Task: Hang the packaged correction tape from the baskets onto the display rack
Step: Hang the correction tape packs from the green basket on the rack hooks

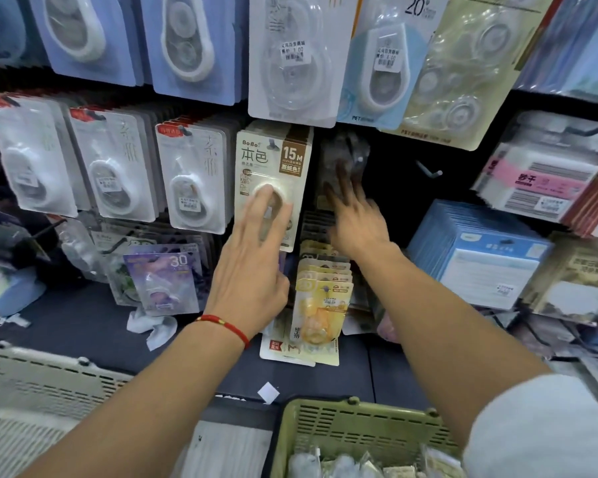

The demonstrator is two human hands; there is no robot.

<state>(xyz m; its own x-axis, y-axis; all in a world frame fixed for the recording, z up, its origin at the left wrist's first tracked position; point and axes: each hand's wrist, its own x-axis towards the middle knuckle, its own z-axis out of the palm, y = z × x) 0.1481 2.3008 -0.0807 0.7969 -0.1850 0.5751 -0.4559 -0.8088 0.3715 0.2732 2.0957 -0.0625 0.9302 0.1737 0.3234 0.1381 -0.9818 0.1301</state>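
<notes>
both hands up at the display rack (397,188)

left hand (252,270), fingers straight, presses the beige 15m correction tape pack (277,160); right hand (356,222) (blurred) reaches a clear packet (346,157) at a hook, grip unclear.

1. I stand in a shop, at the stationery section: a dark display rack (397,188) fills my view.
2. Rows of carded correction tape packs (194,181) hang in stacks from metal hooks (428,172), many identical copies one behind another.
3. Small printed price stickers with barcodes (292,53) sit on several packs.
4. A beige pack marked 15M (273,160) hangs among them.
5. Two slotted plastic stock baskets, one green (356,429) and one pale (38,391), sit below the rack.
</notes>
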